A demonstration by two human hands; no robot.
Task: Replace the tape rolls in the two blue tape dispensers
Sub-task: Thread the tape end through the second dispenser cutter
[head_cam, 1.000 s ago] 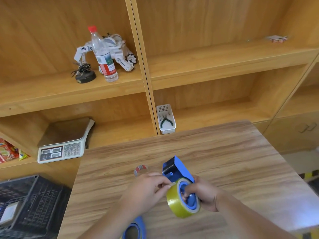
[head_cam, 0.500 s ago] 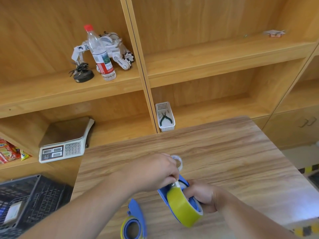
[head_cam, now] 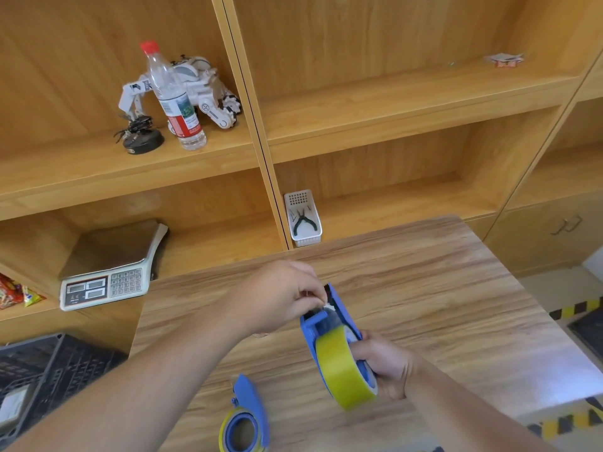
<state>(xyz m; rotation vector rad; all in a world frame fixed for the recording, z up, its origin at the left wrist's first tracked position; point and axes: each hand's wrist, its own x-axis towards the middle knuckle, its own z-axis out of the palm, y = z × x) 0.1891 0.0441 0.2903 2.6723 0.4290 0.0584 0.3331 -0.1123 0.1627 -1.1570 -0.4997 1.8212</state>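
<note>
A blue tape dispenser (head_cam: 339, 316) with a yellow tape roll (head_cam: 342, 370) mounted on it is held above the wooden table (head_cam: 440, 305). My right hand (head_cam: 385, 367) grips the dispenser by its hub side. My left hand (head_cam: 277, 295) pinches the tape end at the dispenser's front, near the black cutter. A second blue dispenser (head_cam: 249, 415) with a yellow roll lies on the table's near edge, below my left forearm. Whatever my left hand hides behind it cannot be seen.
Wooden shelving stands behind the table: a white basket with pliers (head_cam: 303, 220), a weighing scale (head_cam: 111, 265), a water bottle (head_cam: 174, 99) and a toy robot (head_cam: 208, 89). A black crate (head_cam: 49, 376) sits at lower left. Striped floor tape (head_cam: 574, 308) lies right.
My left hand has moved up and forward from the roll to the dispenser's front end, drawing the tape along. The dispenser turned so its cutter points away. The small roll on the table is now hidden.
</note>
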